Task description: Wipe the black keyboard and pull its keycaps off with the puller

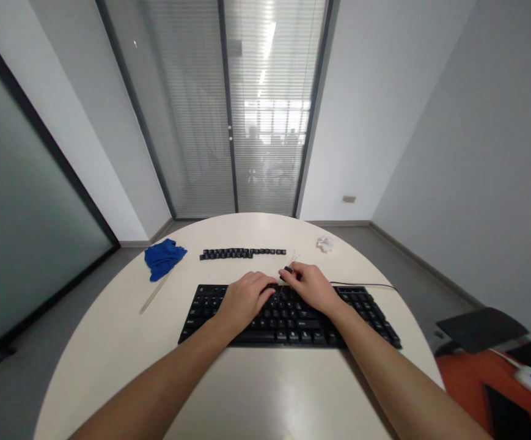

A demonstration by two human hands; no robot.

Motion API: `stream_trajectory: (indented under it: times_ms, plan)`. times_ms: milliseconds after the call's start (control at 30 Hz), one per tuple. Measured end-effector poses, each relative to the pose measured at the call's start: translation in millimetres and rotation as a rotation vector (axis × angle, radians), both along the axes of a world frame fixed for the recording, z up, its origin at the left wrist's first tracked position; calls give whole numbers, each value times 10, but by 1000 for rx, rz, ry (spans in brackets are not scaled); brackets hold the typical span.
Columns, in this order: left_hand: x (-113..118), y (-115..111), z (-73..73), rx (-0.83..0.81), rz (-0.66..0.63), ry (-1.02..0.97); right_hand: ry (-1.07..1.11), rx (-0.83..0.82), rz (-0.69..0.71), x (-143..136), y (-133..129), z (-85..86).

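A black keyboard (288,324) lies across the pale round table. Over its upper middle, my right hand (311,284) pinches a small black keycap (288,269) between thumb and fingers; a thin pale tool (294,260) shows just beyond those fingers. My left hand (245,299) rests on the keys beside it, thumb and fingers bent close together near the top row; whether it grips anything is too small to tell. Rows of loose black keycaps (228,253) stand on the table behind the keyboard.
A blue cloth (163,258) lies at the left of the table (109,348), with a thin pale stick (155,294) next to it. Crumpled white tissue (324,244) sits at the back right. A cable (361,283) runs right. An orange chair (471,391) stands at the lower right.
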State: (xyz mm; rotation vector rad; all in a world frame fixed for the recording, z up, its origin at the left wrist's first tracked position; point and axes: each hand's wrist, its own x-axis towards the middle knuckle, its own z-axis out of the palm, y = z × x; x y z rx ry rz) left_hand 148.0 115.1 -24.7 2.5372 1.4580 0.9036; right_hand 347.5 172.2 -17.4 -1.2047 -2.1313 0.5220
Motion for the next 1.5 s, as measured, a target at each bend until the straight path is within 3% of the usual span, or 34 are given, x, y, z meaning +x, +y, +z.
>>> stream_trajectory:
  times_ms: [200,400,600,833,1500]
  plan:
    - [-107,73,142,-21,143,-8,-1,24,-17,23,-23,40]
    - [-225,326,223,-30,277,47,-14,38,-37,41,-43,71]
    - [-255,703,163,75,218,254,-32,27,-34,38,-45,71]
    - [-264,990,97,110,191,330,-37,15,-21,47,-62,101]
    - [-289,1107,-67,119,222,404,-32,-21,-12,46,-69,107]
